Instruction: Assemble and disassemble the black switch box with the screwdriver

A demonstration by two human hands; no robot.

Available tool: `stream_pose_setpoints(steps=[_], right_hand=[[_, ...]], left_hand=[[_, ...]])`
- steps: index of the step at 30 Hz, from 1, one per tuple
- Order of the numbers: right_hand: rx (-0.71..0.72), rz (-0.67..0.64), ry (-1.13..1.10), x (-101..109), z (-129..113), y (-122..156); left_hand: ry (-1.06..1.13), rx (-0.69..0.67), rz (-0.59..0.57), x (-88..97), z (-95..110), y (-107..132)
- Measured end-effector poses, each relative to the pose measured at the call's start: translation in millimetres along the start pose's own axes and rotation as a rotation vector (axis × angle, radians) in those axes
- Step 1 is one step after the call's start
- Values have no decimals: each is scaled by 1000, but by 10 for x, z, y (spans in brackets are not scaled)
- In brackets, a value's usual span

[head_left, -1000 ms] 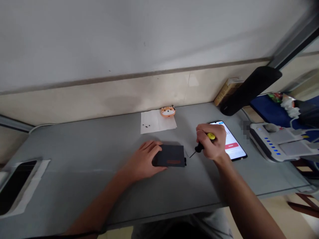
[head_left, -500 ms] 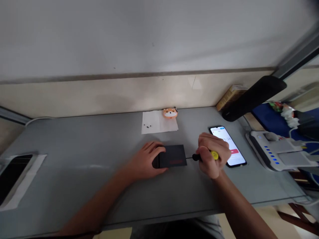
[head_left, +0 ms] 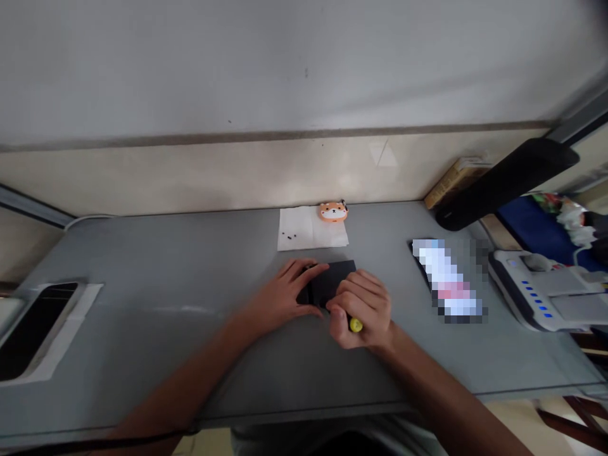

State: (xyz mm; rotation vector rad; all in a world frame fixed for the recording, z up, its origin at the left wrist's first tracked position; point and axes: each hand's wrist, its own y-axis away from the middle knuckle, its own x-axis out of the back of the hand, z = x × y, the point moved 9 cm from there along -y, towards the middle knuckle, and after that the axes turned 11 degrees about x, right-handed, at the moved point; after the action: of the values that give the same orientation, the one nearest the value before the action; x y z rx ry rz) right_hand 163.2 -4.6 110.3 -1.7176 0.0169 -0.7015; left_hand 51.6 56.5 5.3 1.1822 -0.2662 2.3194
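Observation:
A flat black rectangular box [head_left: 341,268] lies on the grey desk in front of me. My left hand [head_left: 278,296] grips its left end, thumb along the near edge and fingers along the far edge. My right hand [head_left: 367,305] is closed around a screwdriver [head_left: 356,325], whose yellow handle end pokes out of the fist. The fist sits over the box's near right part. It hides the shaft, and I cannot tell where the tip touches.
Beyond the box, white paper [head_left: 304,237] carries several tiny dark screws [head_left: 289,237] and an orange animal-faced case [head_left: 333,212]. To the right are a phone [head_left: 446,278], a power strip [head_left: 527,297] and a black cylinder [head_left: 508,183]. Another phone [head_left: 40,323] lies left.
My right hand has moved left with the screwdriver, from beside the box's right end to over its near edge. The left hand keeps its hold on the box.

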Motion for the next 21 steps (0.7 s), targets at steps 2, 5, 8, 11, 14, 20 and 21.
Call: stream_pose_setpoints(steps=[2, 5, 8, 11, 14, 20, 21], right_hand=[[-56, 23, -7, 56, 95, 11], [-194, 116, -49, 218, 324, 27], [-346, 127, -46, 334, 554, 55], [-443, 150, -4, 459, 707, 97], [-493, 206, 27, 538, 769, 140], [-252, 131, -94, 288, 454, 9], [-200, 114, -97, 254, 388, -15]], left_hand=[[-12, 28, -2, 6, -44, 11], [-39, 64, 8, 44, -102, 31], [-53, 72, 18, 90, -127, 46], [-69, 67, 16, 118, -130, 51], [-84, 58, 26, 141, -127, 52], [-94, 51, 42, 175, -137, 61], [-97, 52, 44, 186, -141, 63]])
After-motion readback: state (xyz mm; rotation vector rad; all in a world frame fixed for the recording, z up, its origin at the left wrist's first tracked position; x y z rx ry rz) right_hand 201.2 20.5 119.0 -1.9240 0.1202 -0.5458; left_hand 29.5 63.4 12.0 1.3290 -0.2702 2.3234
